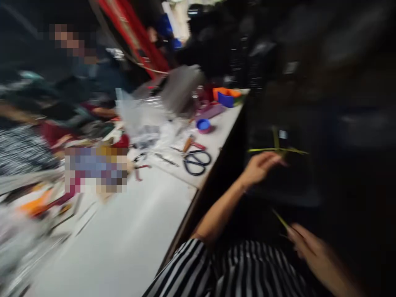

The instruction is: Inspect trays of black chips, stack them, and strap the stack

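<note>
My left hand [261,167] reaches out past the table's right edge, its fingers closed at a yellow-green strap [262,150] that crosses another over a dark package [287,181]. Lower right, my right hand [306,243] is closed on a thin yellow-green strip [280,218] that points up and left. Both hands are blurred by motion. The package is dark and its outline is hard to make out. A small pale label [282,134] shows near the crossing of the straps.
On the white table [139,231] at my left lie black-handled scissors [197,162], a blue round container [203,125], an orange and blue tape roll [227,97] and clear plastic bags [148,123]. People sit or stand at the far left beside piled fabrics.
</note>
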Available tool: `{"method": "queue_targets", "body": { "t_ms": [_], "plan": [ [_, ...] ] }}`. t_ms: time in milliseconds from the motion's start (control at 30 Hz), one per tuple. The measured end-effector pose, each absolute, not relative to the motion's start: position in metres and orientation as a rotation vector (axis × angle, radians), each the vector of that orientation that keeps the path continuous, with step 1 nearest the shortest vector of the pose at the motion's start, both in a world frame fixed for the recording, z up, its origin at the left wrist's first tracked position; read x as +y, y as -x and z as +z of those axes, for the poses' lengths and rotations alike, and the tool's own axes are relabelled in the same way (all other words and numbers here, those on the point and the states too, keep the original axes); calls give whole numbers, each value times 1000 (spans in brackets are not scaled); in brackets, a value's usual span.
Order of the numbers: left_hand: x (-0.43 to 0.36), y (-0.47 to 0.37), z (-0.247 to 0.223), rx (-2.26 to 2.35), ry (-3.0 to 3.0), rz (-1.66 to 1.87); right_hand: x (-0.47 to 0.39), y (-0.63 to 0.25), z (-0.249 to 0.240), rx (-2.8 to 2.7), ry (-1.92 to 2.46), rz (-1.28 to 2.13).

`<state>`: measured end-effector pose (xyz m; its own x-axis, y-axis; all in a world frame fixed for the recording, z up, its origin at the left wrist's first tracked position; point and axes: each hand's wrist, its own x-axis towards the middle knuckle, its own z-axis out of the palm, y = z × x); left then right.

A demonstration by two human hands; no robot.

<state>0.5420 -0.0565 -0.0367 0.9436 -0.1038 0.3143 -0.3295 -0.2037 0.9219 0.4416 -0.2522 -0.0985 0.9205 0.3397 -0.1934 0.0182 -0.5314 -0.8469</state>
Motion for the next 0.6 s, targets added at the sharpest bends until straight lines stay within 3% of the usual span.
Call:
{"method": "queue_targets", "body": {
  "t_ms": [100, 300, 600],
  "plan": [
    [-57, -552, -35, -405, -1700, 202, -251, -443, -82, -323, 2060, 465],
    [-75, -533, -60, -399, -2117, 79, -251, -478, -39, -313, 1957, 421],
    [-82, -521, -54, -557, -2309, -4, -227, -541, -25, -177, 1741, 300]
  ]
}}
